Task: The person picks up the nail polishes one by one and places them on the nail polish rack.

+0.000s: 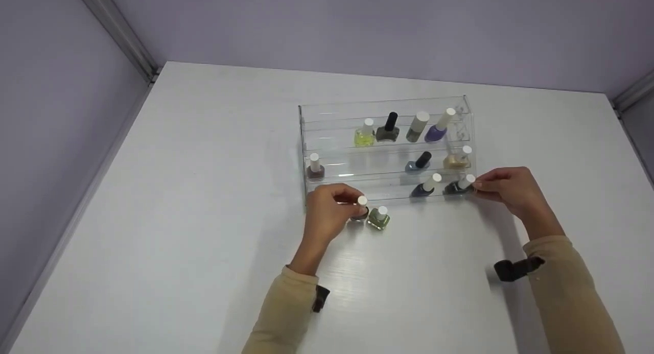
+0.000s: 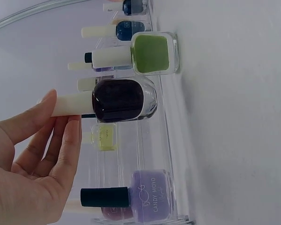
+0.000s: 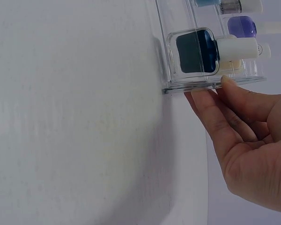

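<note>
From the head camera, a clear rack (image 1: 327, 120) sat on the white table (image 1: 204, 190) with bottles of nail polish on its three steps. The left hand (image 1: 327, 213) was at a dark bottle (image 1: 360, 211) standing on the table just in front of the rack, with a green bottle (image 1: 379, 218) right beside it. The right hand (image 1: 508, 188) was at the rack's right end, near the bottom step. You couldn't tell what the fingers were doing from up there, too small.

The left wrist camera cleared that up: thumb and fingers (image 2: 68, 145) were pinching the dark bottle's (image 2: 124, 99) cream cap, bottle upright on the table, green bottle (image 2: 152, 53) next to it but not touching.

The right wrist camera showed the right hand's (image 3: 246, 136) fingers straight and close together, tips pressed against the rack's (image 3: 210, 86) end wall, beside a teal bottle (image 3: 194, 50) inside on the bottom step.
</note>
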`<state>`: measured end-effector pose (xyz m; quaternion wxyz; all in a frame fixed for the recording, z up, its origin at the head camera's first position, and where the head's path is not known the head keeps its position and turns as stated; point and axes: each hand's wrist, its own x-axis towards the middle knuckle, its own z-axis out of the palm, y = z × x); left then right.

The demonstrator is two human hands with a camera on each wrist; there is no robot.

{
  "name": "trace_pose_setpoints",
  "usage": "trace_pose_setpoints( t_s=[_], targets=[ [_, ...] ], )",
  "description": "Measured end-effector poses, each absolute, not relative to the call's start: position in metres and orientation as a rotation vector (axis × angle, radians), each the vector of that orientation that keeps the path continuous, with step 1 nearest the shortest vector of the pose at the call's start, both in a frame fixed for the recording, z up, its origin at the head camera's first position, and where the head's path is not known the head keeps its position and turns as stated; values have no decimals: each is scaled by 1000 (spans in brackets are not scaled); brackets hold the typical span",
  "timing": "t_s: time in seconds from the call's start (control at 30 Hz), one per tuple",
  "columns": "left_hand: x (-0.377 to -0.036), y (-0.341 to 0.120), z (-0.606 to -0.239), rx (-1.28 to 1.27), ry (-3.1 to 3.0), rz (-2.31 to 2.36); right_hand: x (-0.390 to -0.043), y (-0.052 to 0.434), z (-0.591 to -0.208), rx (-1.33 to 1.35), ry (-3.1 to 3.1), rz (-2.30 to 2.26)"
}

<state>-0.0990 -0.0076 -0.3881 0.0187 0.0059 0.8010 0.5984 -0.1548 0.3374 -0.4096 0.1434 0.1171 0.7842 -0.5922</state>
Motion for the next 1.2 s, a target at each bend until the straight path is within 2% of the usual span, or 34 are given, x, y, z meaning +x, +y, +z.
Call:
trace_pose_setpoints(
  t_s=[1.2],
  targets=[
    [-115,-12,-380,32,2560,1792,-155,338,-412,324,2213,-1770]
  ],
)
